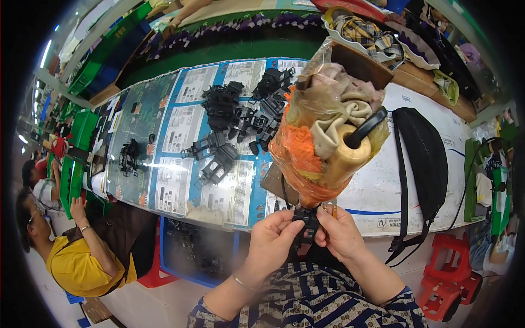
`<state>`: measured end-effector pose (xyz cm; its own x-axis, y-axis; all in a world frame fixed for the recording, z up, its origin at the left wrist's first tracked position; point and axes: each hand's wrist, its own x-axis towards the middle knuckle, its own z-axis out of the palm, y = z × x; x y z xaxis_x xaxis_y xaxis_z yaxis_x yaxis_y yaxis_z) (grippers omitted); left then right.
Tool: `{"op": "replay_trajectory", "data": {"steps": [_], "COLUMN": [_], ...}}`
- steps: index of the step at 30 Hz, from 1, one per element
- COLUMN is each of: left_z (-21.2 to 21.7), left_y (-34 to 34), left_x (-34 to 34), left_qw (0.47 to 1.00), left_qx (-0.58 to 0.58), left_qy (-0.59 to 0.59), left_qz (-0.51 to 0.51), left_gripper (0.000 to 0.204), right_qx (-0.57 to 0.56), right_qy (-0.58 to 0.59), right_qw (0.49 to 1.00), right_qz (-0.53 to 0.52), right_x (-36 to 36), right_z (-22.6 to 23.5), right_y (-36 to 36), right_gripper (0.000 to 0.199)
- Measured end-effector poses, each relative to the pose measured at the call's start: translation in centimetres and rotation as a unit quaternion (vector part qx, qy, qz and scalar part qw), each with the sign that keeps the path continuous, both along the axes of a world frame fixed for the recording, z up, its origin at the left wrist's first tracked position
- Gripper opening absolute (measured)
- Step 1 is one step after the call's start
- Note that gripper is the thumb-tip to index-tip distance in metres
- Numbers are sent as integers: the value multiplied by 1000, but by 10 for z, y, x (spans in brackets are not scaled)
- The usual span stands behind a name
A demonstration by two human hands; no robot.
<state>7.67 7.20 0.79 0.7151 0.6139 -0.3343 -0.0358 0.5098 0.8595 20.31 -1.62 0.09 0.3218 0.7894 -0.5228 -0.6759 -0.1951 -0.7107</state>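
Note:
Close to my body, at the table's near edge, I hold a small black plastic part (307,223) between both hands. My left hand (272,239) pinches it from the left, thumb on top. From the right, my right hand (342,234) has its fingertips closed against the same part. A thin brownish stick-like piece (330,209) shows by the right thumb and index finger; I cannot tell what it is. Just beyond my fingers rises a plastic-wrapped bundle (311,158) with orange material, beige cloth and a cream-coloured roll. Several loose black plastic parts (221,106) lie heaped on the table to the left.
A blue bin (235,254) with black parts stands below the table's near edge. On the right lie a black bag (421,158) and its strap. Red stools (448,270) stand at lower right. A person in a yellow top (85,262) sits at left, near a green crate (83,128).

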Motion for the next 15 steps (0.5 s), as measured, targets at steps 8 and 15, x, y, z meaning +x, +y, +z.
{"op": "replay_trajectory", "data": {"steps": [8,15], "left_z": [-4,-2], "left_y": [-1,-2], "left_x": [-7,-9], "left_qw": [1000,1000], "left_qx": [5,2], "left_qy": [7,6], "left_qz": [-5,-14], "left_gripper": [16,16], "right_qx": [-9,-10], "right_qy": [16,23], "right_qw": [1000,1000], "right_qz": [15,19], "right_x": [-3,-6], "right_z": [-2,4], "right_y": [-2,-4], "right_gripper": [21,22]}}
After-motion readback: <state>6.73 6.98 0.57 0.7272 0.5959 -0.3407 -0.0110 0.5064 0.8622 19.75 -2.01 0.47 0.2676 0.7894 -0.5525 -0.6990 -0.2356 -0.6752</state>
